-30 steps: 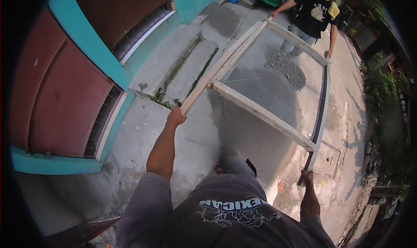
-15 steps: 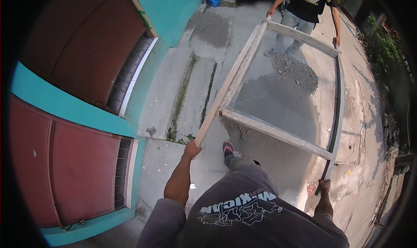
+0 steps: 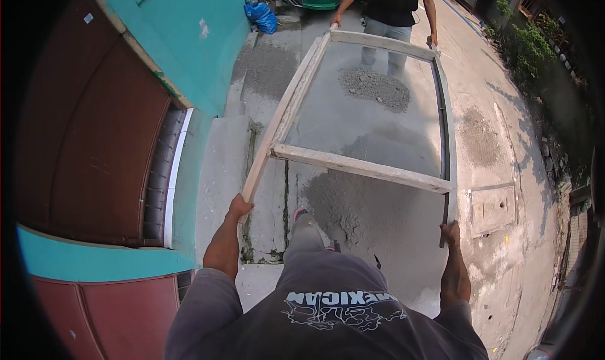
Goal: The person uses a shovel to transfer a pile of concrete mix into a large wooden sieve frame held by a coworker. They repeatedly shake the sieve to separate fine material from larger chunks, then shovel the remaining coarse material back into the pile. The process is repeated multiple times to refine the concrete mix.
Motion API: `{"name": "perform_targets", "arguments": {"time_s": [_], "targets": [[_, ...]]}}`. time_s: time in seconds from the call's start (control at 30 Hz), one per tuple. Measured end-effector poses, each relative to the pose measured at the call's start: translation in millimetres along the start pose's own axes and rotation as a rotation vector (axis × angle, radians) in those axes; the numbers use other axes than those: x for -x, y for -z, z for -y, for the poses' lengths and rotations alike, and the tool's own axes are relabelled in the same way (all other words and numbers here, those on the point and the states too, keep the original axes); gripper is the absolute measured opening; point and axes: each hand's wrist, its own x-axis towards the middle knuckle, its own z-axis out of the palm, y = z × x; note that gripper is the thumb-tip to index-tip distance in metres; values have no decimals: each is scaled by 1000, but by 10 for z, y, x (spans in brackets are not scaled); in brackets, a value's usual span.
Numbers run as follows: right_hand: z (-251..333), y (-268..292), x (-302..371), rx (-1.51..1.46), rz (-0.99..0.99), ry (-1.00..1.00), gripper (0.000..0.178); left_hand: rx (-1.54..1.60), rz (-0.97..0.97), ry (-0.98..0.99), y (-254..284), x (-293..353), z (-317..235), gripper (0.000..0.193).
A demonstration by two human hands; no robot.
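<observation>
Here, fingers (image 3: 247, 206) (both hands (image 3: 239, 207) (image 3: 450, 234)) on a wooden frame (image 3: 362, 165).

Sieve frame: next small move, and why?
I'd probably try a short shake of the sieve frame: coarse gravel is bunched on the mesh toward the far end, finer grey material lies below, the left hand and right hand grip the near ends, and a co-worker holds the far end.

Wooden frame (image 3: 359, 165) carried forward; left rail (image 3: 255, 177) now over concrete steps (image 3: 220, 152), foot (image 3: 299, 214) apparently beside them.
</observation>
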Motion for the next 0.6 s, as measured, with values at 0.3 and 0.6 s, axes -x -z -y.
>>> {"name": "perform_targets", "arguments": {"time_s": [0.3,0.6], "targets": [[1421,-987,-4,-148,88,-214,41,79,75,41,508,-1599,635,51],[3050,-1460,-216,-177,115,-283,43,17,-3,-68,1789,-3437,457,40]]}}
